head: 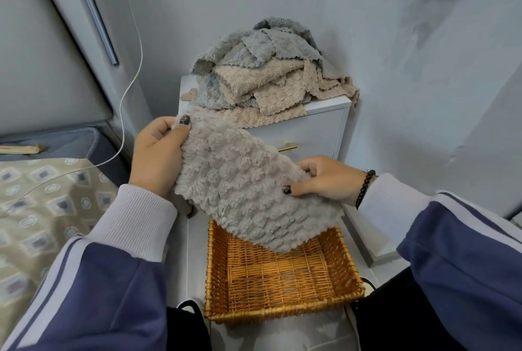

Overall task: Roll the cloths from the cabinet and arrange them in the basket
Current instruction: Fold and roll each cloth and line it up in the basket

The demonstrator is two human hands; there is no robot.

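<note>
Grey walls stand behind a small white cabinet [324, 127], and a messy pile of cloths [268, 73], grey and tan, sits on top of it, up past both hands. Between the hands hangs one fluffy grey cloth [240, 184], spread out flat and tilted. The left hand [158, 155] pinches the cloth's top corner, with the thumb on the front and the other fingers [166, 130] curled behind. The right hand [324, 178] grips the cloth's other edge, thumb pressed on the front and fingers tucked behind it. Just under the hands sits a woven basket [282, 302] on the floor, and the low corner of the cloth hangs over its back part. A bed [42, 195] with a patterned cover lies out past the left hand, and a white cord [132, 39] runs down the wall onto it.
</note>
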